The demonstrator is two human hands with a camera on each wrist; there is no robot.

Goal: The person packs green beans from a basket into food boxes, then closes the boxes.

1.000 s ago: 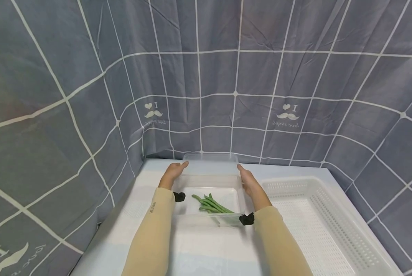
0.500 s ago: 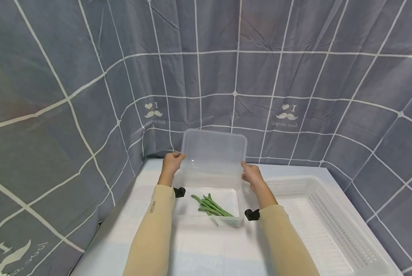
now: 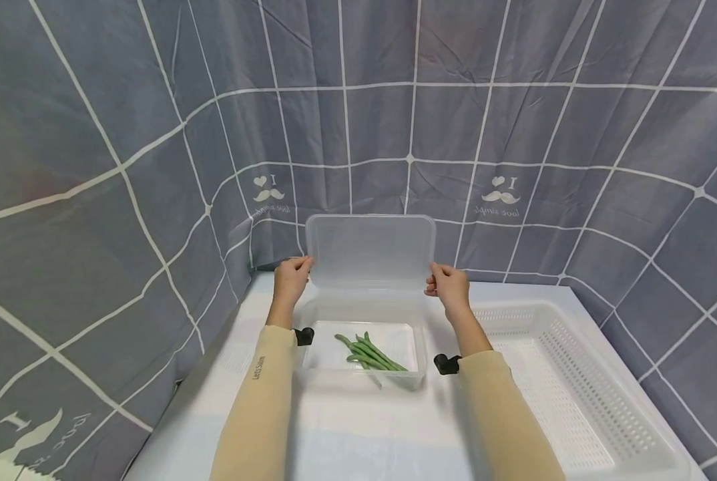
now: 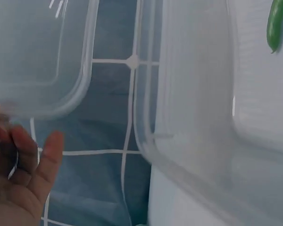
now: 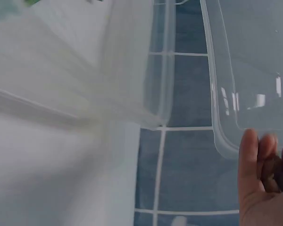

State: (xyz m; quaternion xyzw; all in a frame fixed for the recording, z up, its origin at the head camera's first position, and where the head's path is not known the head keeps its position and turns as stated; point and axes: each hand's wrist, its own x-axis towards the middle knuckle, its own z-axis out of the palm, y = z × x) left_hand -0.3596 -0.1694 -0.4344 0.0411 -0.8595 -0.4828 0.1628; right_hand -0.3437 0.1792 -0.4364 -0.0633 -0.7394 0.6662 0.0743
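Observation:
A clear plastic lid (image 3: 370, 250) stands tilted up behind a clear plastic box (image 3: 420, 334). My left hand (image 3: 290, 280) pinches the lid's left edge, and my right hand (image 3: 450, 287) pinches its right edge. Several green beans (image 3: 372, 353) lie together on the box floor. In the left wrist view, the lid's rounded corner (image 4: 68, 103) meets the thumb and fingers of my left hand (image 4: 23, 174). The right wrist view has my right hand (image 5: 264, 179) at the opposite lid corner (image 5: 224, 136), apart from the box wall (image 5: 127, 61).
A white perforated basket (image 3: 605, 374) stands at the right of the white table (image 3: 364, 441). Grey curtains (image 3: 376, 120) with white grid lines hang behind the table and along both sides.
Both hands have raised the lid and turned it from nearly flat to nearly upright behind the box. The hands are a little farther apart. The beans have stayed in place.

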